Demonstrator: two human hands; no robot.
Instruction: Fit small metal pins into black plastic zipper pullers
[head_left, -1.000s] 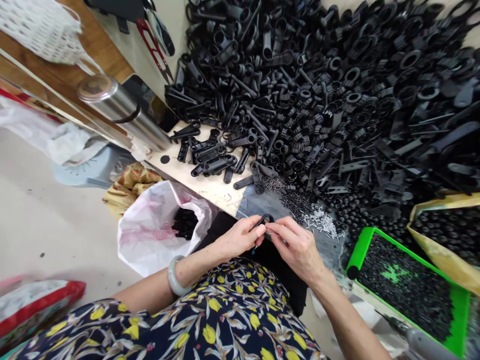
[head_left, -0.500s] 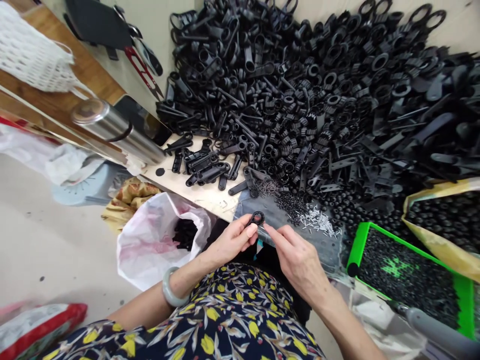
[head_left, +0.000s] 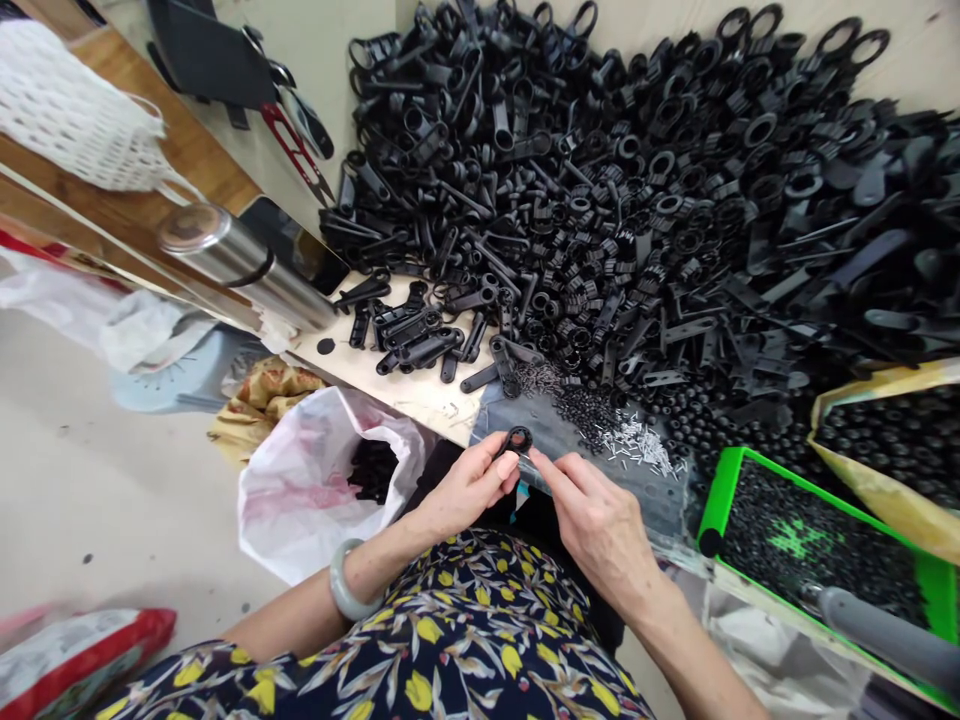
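Observation:
A black ring-shaped plastic part (head_left: 517,440) is pinched between the thumb and fingers of my left hand (head_left: 480,480), over the front edge of the table. My right hand (head_left: 592,500) is at the part's right side, fingertips pressed together at its rim; whatever they hold is too small to make out. Just beyond lie small silver pins (head_left: 641,443) and tiny dark pieces (head_left: 581,415) on a grey mat (head_left: 547,430). Several black lever-like parts (head_left: 420,345) rest on the pale board to the left. A huge heap of black parts (head_left: 585,200) rises behind.
A green tray (head_left: 724,490) of small black pieces and a yellow-edged bag (head_left: 885,500) stand on the right. At left are a steel flask (head_left: 225,255), a phone (head_left: 292,240), red-handled scissors (head_left: 289,145) and a white bag (head_left: 300,490) with black parts inside.
The whole view has shifted slightly to the right. Both hands keep nearly the same pose around the ring-shaped part. A grey cylindrical object at lower right now overlaps the green tray more.

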